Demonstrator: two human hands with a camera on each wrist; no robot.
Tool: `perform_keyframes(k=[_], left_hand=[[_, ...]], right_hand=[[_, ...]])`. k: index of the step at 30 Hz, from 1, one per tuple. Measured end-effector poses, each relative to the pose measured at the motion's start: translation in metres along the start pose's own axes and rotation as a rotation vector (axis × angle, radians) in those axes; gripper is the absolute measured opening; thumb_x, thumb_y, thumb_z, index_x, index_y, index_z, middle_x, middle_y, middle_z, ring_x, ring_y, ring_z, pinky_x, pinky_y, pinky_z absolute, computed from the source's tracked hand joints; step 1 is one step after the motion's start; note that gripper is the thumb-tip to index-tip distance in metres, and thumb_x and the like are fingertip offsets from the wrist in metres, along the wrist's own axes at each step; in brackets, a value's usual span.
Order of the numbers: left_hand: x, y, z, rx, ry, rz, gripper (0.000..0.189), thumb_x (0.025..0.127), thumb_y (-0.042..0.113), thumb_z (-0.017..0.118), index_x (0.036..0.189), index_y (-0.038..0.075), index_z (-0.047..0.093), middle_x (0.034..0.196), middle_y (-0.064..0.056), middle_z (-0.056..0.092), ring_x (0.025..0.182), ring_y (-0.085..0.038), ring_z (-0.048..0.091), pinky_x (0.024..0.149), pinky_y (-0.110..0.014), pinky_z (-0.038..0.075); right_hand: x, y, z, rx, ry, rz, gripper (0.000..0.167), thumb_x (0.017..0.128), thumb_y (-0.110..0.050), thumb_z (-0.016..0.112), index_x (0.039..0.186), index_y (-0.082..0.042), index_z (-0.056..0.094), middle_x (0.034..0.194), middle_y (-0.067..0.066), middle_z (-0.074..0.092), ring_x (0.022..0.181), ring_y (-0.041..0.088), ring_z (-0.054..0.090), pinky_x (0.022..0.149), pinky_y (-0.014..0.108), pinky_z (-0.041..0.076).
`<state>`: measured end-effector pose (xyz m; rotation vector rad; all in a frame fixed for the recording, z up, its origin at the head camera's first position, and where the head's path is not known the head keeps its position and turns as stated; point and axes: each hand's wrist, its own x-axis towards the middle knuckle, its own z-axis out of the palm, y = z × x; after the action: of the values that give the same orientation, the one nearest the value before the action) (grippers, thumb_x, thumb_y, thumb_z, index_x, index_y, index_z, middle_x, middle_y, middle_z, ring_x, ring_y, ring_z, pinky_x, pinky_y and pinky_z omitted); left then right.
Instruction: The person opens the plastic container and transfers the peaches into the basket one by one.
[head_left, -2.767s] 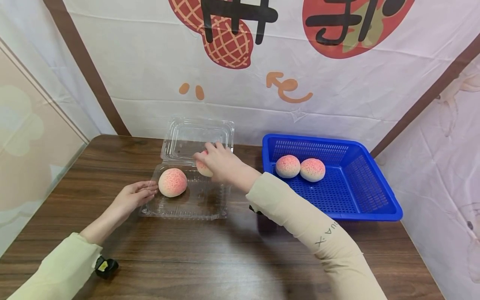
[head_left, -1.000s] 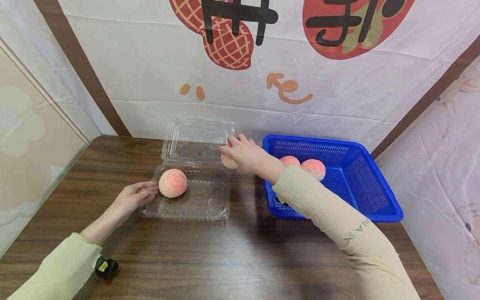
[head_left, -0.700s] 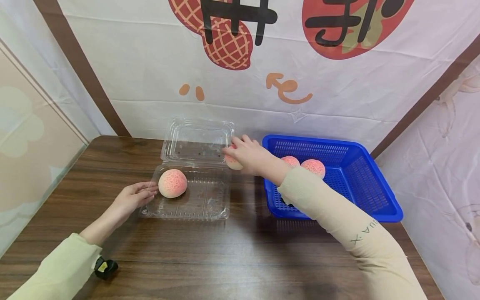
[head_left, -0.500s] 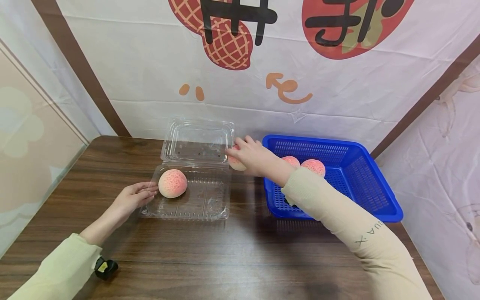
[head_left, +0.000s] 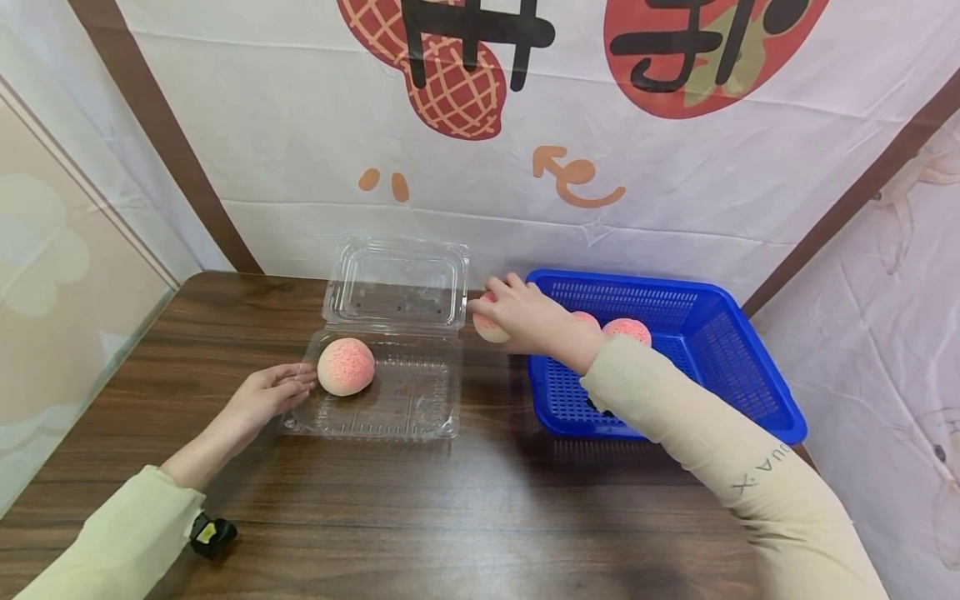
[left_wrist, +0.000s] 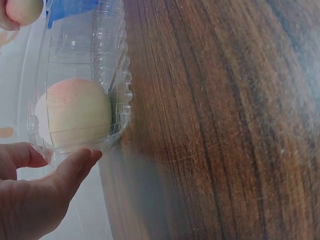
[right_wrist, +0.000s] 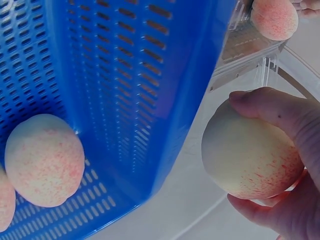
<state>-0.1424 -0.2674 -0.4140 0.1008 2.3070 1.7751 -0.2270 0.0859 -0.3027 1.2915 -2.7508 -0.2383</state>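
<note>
My right hand [head_left: 528,315] grips a pink and cream peach [right_wrist: 252,150], thumb on one side and fingers on the other. It holds the peach in the air, in the gap between the clear plastic container [head_left: 420,429] and the blue basket. That hinged container lies with its lid [head_left: 397,279] raised at the back. Another peach [head_left: 346,367] sits in its left end. My left hand [head_left: 258,408] is at the container's left end, pinching the rim between thumb and fingers, as the left wrist view shows.
The blue basket [head_left: 675,425] stands on the right of the wooden table [head_left: 420,517], with two peaches in it; one peach [right_wrist: 45,160] shows well in the right wrist view. My right forearm crosses above the basket's front left. A printed cloth [head_left: 300,167] hangs behind the table.
My right hand has carried its peach rightward, from over the container to near the basket's left rim. My left hand, the container and the peach inside it have stayed put.
</note>
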Motion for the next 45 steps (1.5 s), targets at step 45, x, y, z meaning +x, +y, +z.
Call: perform_keyframes(k=[45], left_hand=[[0.001, -0.001, 0.001, -0.020, -0.004, 0.003, 0.046, 0.097, 0.003, 0.036, 0.129, -0.026, 0.021, 0.131, -0.043, 0.028, 0.097, 0.009, 0.048, 0.085, -0.014, 0.047]], right_hand=[[-0.039, 0.028, -0.011, 0.058, -0.094, 0.053, 0.053, 0.072, -0.002, 0.069, 0.119, -0.020, 0.054, 0.110, 0.011, 0.047, 0.103, 0.032, 0.040, 0.078, 0.047, 0.046]])
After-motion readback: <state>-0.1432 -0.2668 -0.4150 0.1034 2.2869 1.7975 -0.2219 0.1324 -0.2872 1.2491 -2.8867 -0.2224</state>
